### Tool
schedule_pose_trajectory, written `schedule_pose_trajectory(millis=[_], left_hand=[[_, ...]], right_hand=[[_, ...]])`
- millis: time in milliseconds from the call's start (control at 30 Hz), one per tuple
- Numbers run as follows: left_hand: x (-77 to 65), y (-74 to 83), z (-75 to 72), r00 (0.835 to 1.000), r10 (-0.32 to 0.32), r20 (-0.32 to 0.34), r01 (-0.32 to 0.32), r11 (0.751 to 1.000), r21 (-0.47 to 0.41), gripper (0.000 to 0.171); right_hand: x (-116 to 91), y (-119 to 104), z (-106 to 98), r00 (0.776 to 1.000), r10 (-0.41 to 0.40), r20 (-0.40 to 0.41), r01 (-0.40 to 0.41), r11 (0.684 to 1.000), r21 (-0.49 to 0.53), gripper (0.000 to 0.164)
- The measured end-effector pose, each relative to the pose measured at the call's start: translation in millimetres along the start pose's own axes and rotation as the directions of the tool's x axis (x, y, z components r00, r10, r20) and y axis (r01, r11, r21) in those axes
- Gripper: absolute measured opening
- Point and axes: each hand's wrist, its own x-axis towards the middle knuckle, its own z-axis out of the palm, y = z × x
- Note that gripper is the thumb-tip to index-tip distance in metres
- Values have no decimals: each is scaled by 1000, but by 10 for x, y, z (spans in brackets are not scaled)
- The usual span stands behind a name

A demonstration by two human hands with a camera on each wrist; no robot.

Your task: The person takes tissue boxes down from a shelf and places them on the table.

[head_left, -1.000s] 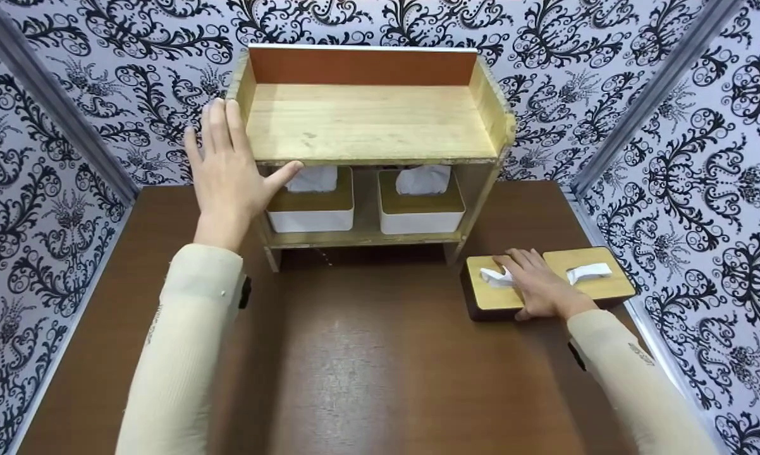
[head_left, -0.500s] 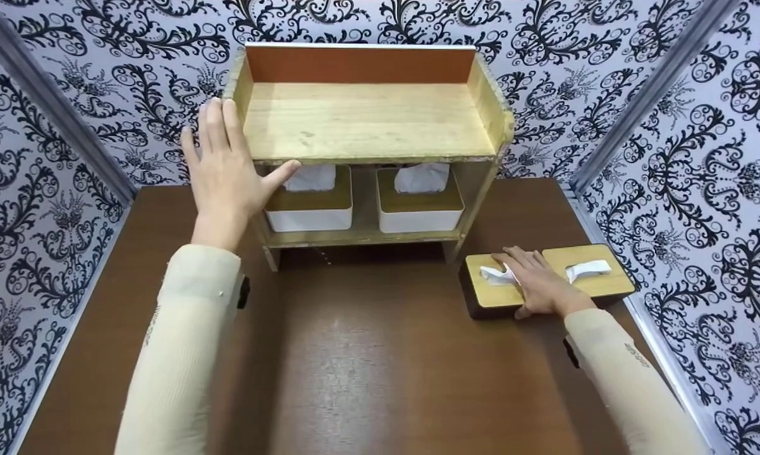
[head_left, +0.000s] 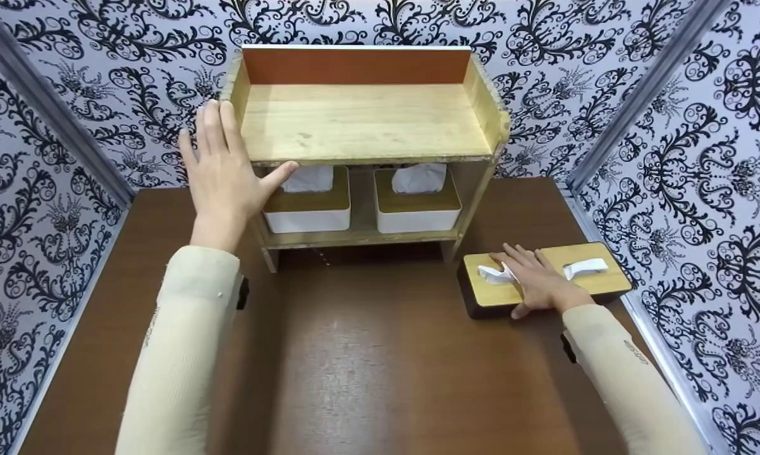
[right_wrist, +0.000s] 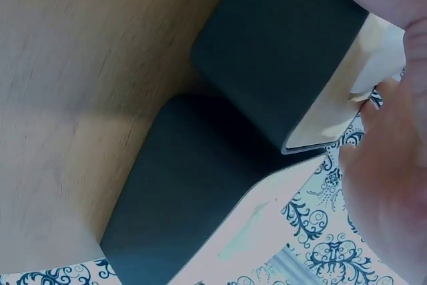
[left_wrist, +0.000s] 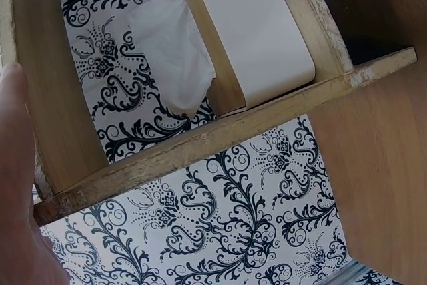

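My left hand point(head_left: 225, 174), fingers straight and thumb spread, rests at the left front edge of a small wooden shelf unit point(head_left: 361, 123). In the left wrist view, only part of this hand shows beside the wooden edge. My right hand point(head_left: 541, 281) reaches over a dark tissue box point(head_left: 490, 297) with a light wooden lid and a white tissue poking out. Its thumb lies on the box's front side and its fingers extend across the lid to the back edge. A matching tissue box point(head_left: 607, 284) stands close on its right, partly behind the hand.
Two white tissue boxes, one left point(head_left: 307, 221) and one right point(head_left: 418, 221), stand on the shelf's lower board. The brown table point(head_left: 355, 354) stretches in front. Black-and-white patterned walls point(head_left: 721, 158) enclose the back and sides.
The whole head view has shifted slightly. Both hands stay in the same places on the shelf and the tissue box.
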Motion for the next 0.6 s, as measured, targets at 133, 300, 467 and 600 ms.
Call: schedule_pose_trajectory(millis=[133,300,467,600], left_hand=[[-13,3,5,1000,5,-4,-5,1000,1,126],[-13,5,-3,1000,0,17,0,1000,8,126],[1,3,-15,1000,-2,28,2,1000,13,126],[4,-6,-17,999,-7,32,6,1000,11,127]], right_hand=[[-25,-27,-20,1000,24,19,-24,999,41,126],[-48,-65,-100,999,44,2,-44,994,100,121],[-45,-149,-248,997,0,-73,7,995,95,111],[-13,-254,-336,991,-53,-124,61,996,63,98]])
